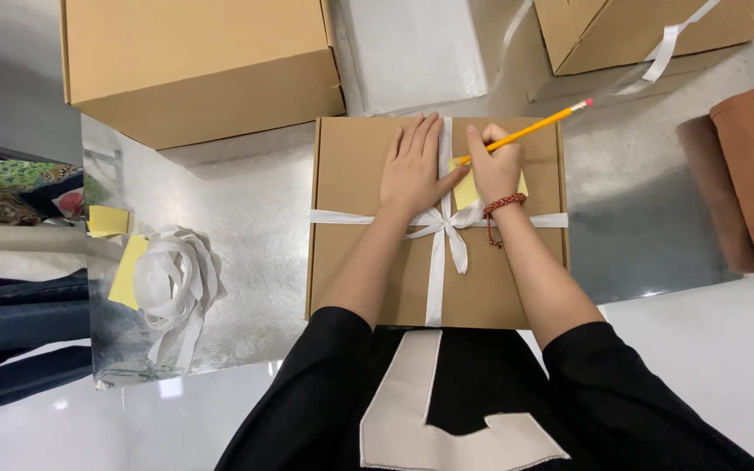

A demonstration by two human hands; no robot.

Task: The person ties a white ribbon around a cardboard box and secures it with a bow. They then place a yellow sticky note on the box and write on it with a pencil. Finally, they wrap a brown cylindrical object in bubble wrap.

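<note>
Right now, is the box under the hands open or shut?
Shut. The box lies flat with its lid down, and a white ribbon is tied across it in a bow.

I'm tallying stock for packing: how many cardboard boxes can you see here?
3: the ribbon-tied box under both hands, a large box at top left, and another box at top right, cut off by the frame. Others may lie out of view.

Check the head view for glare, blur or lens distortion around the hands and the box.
Head view: sharp on the left hand, the right hand with its pencil, and the ribboned box. The metal table throws patchy glare, brightest beside the ribbon coil. Wide-angle bending shows at the edges. Shadows are soft.
</note>
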